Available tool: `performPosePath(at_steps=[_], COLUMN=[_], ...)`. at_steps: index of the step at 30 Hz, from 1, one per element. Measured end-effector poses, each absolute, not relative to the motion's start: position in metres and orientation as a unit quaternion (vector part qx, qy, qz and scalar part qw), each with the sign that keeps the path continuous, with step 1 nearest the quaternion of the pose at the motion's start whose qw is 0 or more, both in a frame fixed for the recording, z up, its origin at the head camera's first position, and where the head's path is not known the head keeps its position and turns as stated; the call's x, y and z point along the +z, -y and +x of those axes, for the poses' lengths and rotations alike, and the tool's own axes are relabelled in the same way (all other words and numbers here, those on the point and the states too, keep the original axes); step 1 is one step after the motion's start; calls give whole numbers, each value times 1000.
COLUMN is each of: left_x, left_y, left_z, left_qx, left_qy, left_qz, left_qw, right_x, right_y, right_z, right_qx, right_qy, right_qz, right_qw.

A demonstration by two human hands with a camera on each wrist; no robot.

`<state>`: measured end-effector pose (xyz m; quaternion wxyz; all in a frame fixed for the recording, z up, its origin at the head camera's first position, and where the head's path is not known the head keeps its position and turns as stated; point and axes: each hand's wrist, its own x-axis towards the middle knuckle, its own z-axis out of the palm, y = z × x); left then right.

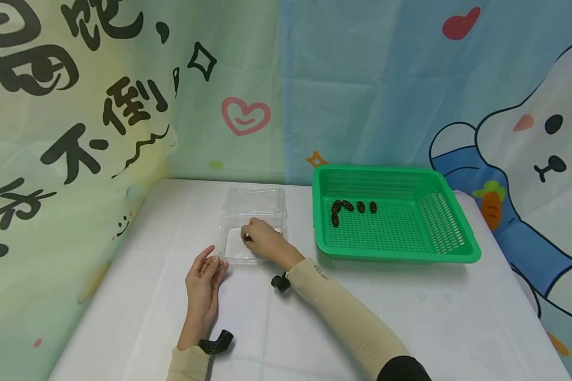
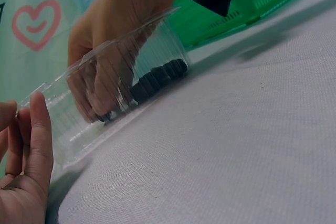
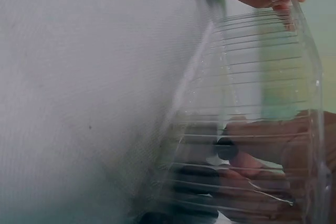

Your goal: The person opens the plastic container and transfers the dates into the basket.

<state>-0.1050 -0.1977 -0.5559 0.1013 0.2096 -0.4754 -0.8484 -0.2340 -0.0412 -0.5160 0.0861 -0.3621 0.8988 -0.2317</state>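
Note:
A clear plastic hinged box point(image 1: 238, 253) lies on the table with its lid point(image 1: 256, 201) laid back. My left hand point(image 1: 202, 283) pinches the box's near left corner between thumb and fingers. Inside the box, my right hand point(image 1: 268, 244) pinches a dark brown oval date point(image 1: 247, 239), mostly covered by the fingers. Through the ribbed wall, the left wrist view shows a row of dark dates point(image 2: 160, 78) in the box, right of those fingertips. The right wrist view shows the held date point(image 3: 227, 149) close to the box floor.
A green plastic basket point(image 1: 395, 257) with perforated walls stands right of the box. Several dates point(image 1: 360, 207) lie in its left part. A white cloth point(image 1: 267, 328) covers the table, and a printed curtain point(image 1: 352, 95) hangs behind it.

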Motion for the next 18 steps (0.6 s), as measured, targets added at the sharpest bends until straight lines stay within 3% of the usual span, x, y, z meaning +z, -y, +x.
performPosePath(at_steps=[18], left_x=[-556], left_y=[198], left_z=[-105], left_qx=[-843], left_qy=[485], left_qz=[210], left_qw=[96], right_x=[-510], right_y=[32], right_z=[-235], right_qx=[-395], right_qy=[-865], right_qz=[-275], right_qw=[141])
